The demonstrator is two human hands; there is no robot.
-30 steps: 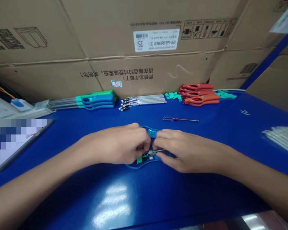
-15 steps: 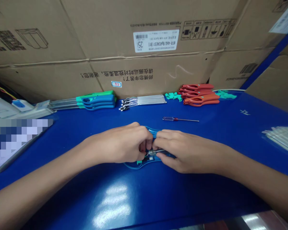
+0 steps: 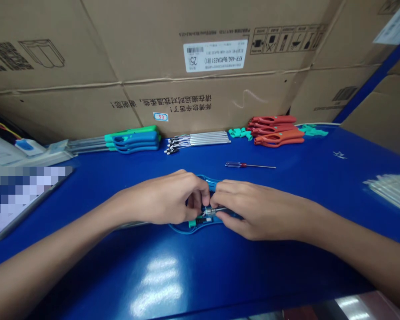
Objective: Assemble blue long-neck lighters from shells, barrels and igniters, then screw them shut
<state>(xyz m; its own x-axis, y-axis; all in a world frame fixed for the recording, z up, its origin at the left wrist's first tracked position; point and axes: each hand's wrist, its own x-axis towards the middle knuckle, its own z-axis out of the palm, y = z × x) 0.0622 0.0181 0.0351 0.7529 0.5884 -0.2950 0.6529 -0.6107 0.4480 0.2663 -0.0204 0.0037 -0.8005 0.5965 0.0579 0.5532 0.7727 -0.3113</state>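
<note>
An open blue lighter casing (image 3: 183, 232) lies on the table between my hands, its middle partly covered by my fingers. Inside it show a green trigger (image 3: 192, 223), a black part with a white end (image 3: 202, 220) and a silvery metal fitting (image 3: 210, 211) with a thin rod. My left hand (image 3: 173, 198) is closed, fingers bent down to the casing beside the fitting; what its fingertips pinch is hidden. The fingers and thumb of my right hand (image 3: 253, 209) close round the lighter's right part, at the rod.
Behind lie a screwdriver (image 3: 250, 165), silver tubes with wires (image 3: 206, 139), blue-handled lighters (image 3: 136, 141), red-orange casings (image 3: 276, 133) and green pieces (image 3: 240, 133). A cardboard wall (image 3: 86, 106) stands at the back. Clear-wrapped sticks (image 3: 393, 191) are at right, a pixelated tablet-like device (image 3: 23, 195) at left.
The fingers of my left hand have shifted slightly left and up, showing more of the green trigger and black part. My right hand has barely moved.
</note>
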